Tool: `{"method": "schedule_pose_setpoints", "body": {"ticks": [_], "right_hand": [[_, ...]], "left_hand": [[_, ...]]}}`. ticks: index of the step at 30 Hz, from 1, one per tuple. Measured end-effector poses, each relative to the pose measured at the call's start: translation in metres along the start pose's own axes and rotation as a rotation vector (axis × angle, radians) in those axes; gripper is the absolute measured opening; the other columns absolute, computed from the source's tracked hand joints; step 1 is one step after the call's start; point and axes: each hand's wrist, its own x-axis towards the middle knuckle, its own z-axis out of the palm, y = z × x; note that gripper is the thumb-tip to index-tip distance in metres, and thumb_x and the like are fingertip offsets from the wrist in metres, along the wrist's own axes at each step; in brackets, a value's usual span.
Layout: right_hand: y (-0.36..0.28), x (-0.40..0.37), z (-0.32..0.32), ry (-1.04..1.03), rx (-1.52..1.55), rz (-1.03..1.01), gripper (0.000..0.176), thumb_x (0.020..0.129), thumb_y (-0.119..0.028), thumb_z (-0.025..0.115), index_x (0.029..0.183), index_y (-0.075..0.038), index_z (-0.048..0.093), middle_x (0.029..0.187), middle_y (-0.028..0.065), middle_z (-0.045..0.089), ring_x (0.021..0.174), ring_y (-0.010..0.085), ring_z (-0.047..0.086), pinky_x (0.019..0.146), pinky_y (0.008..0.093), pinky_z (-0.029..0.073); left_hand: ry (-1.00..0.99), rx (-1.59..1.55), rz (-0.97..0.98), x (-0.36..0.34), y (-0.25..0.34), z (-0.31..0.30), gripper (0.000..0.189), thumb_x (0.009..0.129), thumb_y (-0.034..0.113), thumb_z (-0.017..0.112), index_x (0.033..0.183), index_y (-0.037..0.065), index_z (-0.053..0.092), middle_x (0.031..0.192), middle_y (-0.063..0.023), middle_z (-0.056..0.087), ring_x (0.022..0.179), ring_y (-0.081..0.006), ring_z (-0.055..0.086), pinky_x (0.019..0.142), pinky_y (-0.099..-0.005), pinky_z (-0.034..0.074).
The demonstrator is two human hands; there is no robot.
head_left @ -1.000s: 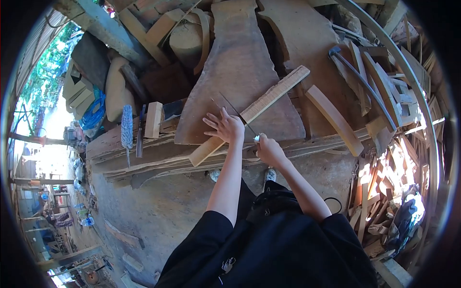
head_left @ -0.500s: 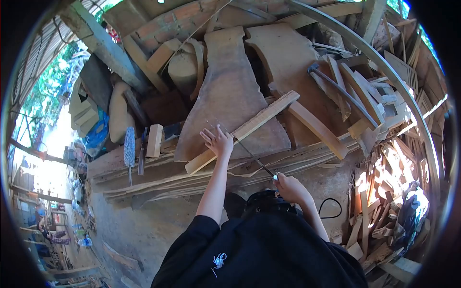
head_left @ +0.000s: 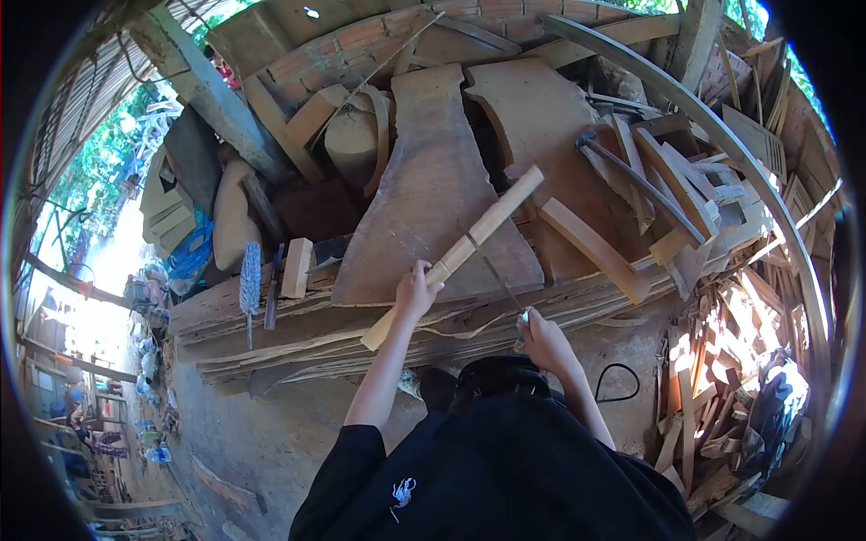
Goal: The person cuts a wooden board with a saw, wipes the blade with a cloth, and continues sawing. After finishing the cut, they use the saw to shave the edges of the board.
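Observation:
A pale wooden strip point(head_left: 494, 216) lies slantwise over a broad, rough-edged slab point(head_left: 424, 171), its near end jutting past the slab's front edge. My left hand point(head_left: 417, 290) is closed around the strip's lower part. In my right hand point(head_left: 544, 341) is a long thin metal tool point(head_left: 499, 278), held at its near end. Its dark, narrow shaft runs up and left to the strip and crosses it above my left hand. I cannot make out whether it is a file or a narrow blade.
A short wooden bar point(head_left: 595, 251) and a long-handled hammer point(head_left: 640, 185) lie to the right. At left stand a grey fluffy brush point(head_left: 251, 279) and a wooden block point(head_left: 297, 268). Stacked boards point(head_left: 298, 347) support the slab. Wood scraps point(head_left: 708, 388) pile up at lower right.
My left hand has gone from lying spread on the strip to gripping it, a little lower. The strip has turned steeper and off the bar at right. The tool hand has risen slightly.

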Motion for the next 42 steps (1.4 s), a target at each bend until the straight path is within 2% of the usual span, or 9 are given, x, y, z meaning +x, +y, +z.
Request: {"method": "schedule_pose_setpoints", "body": {"ticks": [2, 3, 6, 9, 12, 21, 30, 37, 42], "right_hand": [[-0.004, 0.003, -0.006, 0.026, 0.033, -0.015, 0.022, 0.088, -0.020, 0.044, 0.086, 0.001, 0.044, 0.069, 0.0278, 0.056, 0.070, 0.0454, 0.054, 0.060, 0.0528, 0.040], [-0.005, 0.004, -0.008, 0.042, 0.049, -0.022, 0.021, 0.088, -0.020, 0.044, 0.086, 0.001, 0.044, 0.068, 0.0274, 0.056, 0.070, 0.0452, 0.054, 0.059, 0.0525, 0.040], [-0.003, 0.002, -0.009, 0.075, 0.057, -0.037, 0.020, 0.088, -0.018, 0.045, 0.086, 0.001, 0.043, 0.069, 0.0264, 0.057, 0.070, 0.0439, 0.055, 0.060, 0.0515, 0.041], [0.001, 0.001, -0.009, 0.072, 0.066, -0.031, 0.020, 0.088, -0.019, 0.045, 0.086, 0.001, 0.043, 0.070, 0.0257, 0.057, 0.071, 0.0439, 0.055, 0.060, 0.0511, 0.041], [-0.002, 0.002, -0.012, 0.073, 0.056, 0.012, 0.020, 0.088, -0.019, 0.046, 0.087, 0.001, 0.043, 0.072, 0.0255, 0.058, 0.072, 0.0437, 0.055, 0.061, 0.0508, 0.041], [0.008, 0.005, -0.008, 0.062, 0.054, 0.029, 0.021, 0.088, -0.020, 0.046, 0.087, 0.001, 0.044, 0.072, 0.0267, 0.057, 0.073, 0.0440, 0.054, 0.061, 0.0515, 0.041], [0.019, 0.011, -0.007, 0.079, 0.037, 0.019, 0.022, 0.087, -0.021, 0.047, 0.086, 0.000, 0.044, 0.072, 0.0277, 0.056, 0.072, 0.0457, 0.053, 0.061, 0.0535, 0.039], [0.018, 0.013, -0.007, 0.052, 0.045, -0.002, 0.023, 0.087, -0.021, 0.047, 0.086, 0.002, 0.044, 0.072, 0.0278, 0.056, 0.073, 0.0457, 0.053, 0.061, 0.0525, 0.039], [0.018, 0.018, -0.001, -0.012, 0.057, -0.008, 0.025, 0.087, -0.023, 0.047, 0.088, 0.002, 0.044, 0.071, 0.0275, 0.056, 0.071, 0.0451, 0.054, 0.061, 0.0517, 0.041]], "left_hand": [[-0.013, 0.106, -0.027, -0.007, 0.016, 0.004, 0.032, 0.072, 0.010, 0.064, 0.098, 0.008, 0.047, 0.087, -0.0114, 0.059, 0.084, -0.0304, 0.058, 0.074, -0.0403, 0.045], [0.101, 0.193, 0.075, -0.009, 0.015, 0.011, 0.026, 0.074, 0.007, 0.060, 0.094, 0.008, 0.044, 0.082, -0.0119, 0.060, 0.082, -0.0319, 0.058, 0.072, -0.0410, 0.046], [0.213, 0.090, 0.099, -0.011, 0.006, 0.019, 0.034, 0.073, 0.009, 0.062, 0.104, 0.010, 0.047, 0.083, -0.0126, 0.061, 0.079, -0.0326, 0.059, 0.068, -0.0422, 0.047], [0.145, 0.064, 0.021, -0.009, 0.008, 0.012, 0.040, 0.074, 0.007, 0.058, 0.113, 0.009, 0.050, 0.090, -0.0142, 0.061, 0.084, -0.0308, 0.058, 0.071, -0.0401, 0.047], [0.112, 0.165, 0.057, -0.005, 0.017, -0.003, 0.041, 0.074, 0.008, 0.059, 0.115, 0.010, 0.053, 0.092, -0.0135, 0.062, 0.085, -0.0302, 0.058, 0.073, -0.0394, 0.047], [0.316, 0.118, 0.214, -0.006, 0.003, 0.013, 0.036, 0.073, 0.005, 0.059, 0.108, 0.008, 0.057, 0.094, -0.0108, 0.061, 0.090, -0.0279, 0.056, 0.077, -0.0369, 0.046], [0.189, 0.078, 0.082, 0.004, 0.016, -0.007, 0.036, 0.071, 0.005, 0.061, 0.106, 0.011, 0.059, 0.094, -0.0091, 0.062, 0.091, -0.0262, 0.056, 0.077, -0.0361, 0.045], [0.272, 0.073, 0.115, 0.000, 0.006, 0.003, 0.035, 0.071, 0.008, 0.063, 0.106, 0.012, 0.060, 0.094, -0.0088, 0.062, 0.089, -0.0268, 0.057, 0.076, -0.0359, 0.046], [0.282, 0.111, 0.055, -0.002, 0.008, 0.009, 0.034, 0.073, 0.010, 0.062, 0.106, 0.015, 0.059, 0.094, -0.0068, 0.061, 0.089, -0.0263, 0.057, 0.076, -0.0366, 0.046]]}}
